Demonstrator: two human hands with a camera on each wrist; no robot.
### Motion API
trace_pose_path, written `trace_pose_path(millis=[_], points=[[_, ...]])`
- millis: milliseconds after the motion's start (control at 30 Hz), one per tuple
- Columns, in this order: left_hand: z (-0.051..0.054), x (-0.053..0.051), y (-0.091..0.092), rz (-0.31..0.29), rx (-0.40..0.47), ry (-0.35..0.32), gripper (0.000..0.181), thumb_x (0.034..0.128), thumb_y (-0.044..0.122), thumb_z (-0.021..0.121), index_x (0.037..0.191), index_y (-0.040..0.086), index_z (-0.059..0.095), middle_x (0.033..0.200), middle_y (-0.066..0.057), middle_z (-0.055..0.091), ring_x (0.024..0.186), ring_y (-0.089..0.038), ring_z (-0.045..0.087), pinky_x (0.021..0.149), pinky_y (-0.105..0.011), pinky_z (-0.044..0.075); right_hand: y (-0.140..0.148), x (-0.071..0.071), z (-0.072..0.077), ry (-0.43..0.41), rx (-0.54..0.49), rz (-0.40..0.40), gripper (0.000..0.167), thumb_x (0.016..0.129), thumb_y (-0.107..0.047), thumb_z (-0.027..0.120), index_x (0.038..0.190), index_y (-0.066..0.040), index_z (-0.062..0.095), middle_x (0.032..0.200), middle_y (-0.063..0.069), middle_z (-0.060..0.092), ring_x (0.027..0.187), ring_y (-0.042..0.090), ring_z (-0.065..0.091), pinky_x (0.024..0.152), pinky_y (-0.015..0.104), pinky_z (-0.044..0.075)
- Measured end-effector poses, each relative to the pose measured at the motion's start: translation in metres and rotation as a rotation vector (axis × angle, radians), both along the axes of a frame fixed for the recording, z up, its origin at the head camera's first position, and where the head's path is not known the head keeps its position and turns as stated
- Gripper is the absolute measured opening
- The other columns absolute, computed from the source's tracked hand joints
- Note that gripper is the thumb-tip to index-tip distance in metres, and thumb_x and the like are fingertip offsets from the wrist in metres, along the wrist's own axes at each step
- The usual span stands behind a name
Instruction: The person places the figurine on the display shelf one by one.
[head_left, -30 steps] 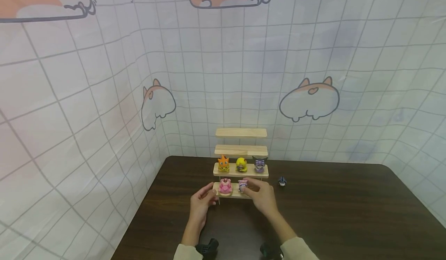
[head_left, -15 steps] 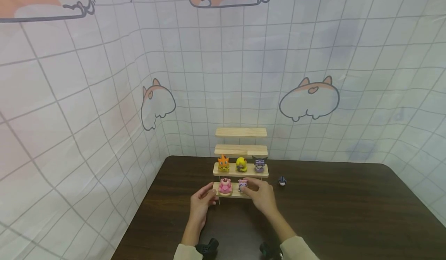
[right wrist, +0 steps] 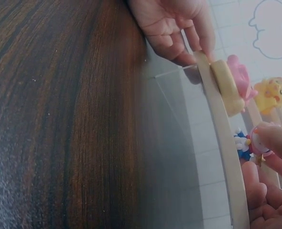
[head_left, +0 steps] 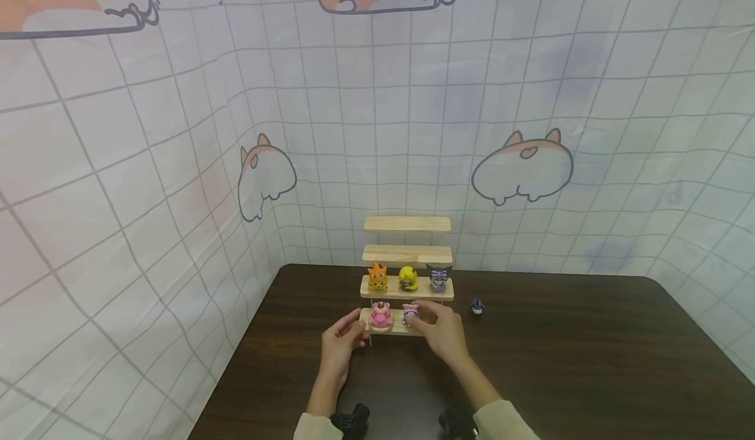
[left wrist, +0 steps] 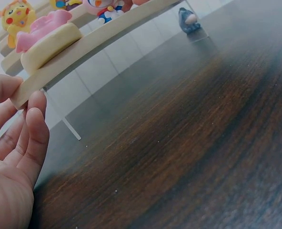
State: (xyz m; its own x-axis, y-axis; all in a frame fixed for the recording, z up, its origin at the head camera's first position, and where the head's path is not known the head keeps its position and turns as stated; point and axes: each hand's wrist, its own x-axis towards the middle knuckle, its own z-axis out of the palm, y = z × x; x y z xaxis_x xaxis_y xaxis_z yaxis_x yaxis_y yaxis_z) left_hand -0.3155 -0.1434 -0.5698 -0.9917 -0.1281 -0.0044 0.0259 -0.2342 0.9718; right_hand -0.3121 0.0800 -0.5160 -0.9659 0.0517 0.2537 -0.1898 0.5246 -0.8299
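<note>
A tiered wooden display stand [head_left: 407,254] stands at the table's back. My left hand [head_left: 338,345] pinches the left end of its lowest shelf [left wrist: 103,40], with the thumb on top and fingertips below. On that shelf, a pink figurine [head_left: 381,317] sits on a round cream base. To its right, my right hand [head_left: 444,335] pinches a small pink, white and blue figurine [right wrist: 258,142] between thumb and finger. The fingers partly cover that figurine and hide the shelf's right end. On the tier above are an orange figurine [head_left: 377,277], a yellow one [head_left: 407,279] and a purple one [head_left: 439,280].
A small dark-blue figurine [head_left: 477,307] stands on the dark wood table [head_left: 560,348], right of the stand. A patterned white curtain [head_left: 401,112] rises behind and along the sides. Black wrist gear [head_left: 352,420] shows near the left cuff.
</note>
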Motion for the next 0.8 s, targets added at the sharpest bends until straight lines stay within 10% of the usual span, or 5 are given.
trace_pose_path(millis=[800], points=[[0.000,0.001,-0.002,-0.013,-0.008,0.008,0.045,0.0972,0.013,0.071,0.138,-0.003,0.061,0.095,0.001,0.074,0.074,-0.009,0.069,0.066,-0.022,0.058,0.024,0.010,-0.005,-0.013,-0.068,0.050,0.029,0.088,-0.026,0.082,0.113,-0.013,0.075,0.094,0.002,0.077,0.082,0.011,0.068,0.069,0.026,0.054]])
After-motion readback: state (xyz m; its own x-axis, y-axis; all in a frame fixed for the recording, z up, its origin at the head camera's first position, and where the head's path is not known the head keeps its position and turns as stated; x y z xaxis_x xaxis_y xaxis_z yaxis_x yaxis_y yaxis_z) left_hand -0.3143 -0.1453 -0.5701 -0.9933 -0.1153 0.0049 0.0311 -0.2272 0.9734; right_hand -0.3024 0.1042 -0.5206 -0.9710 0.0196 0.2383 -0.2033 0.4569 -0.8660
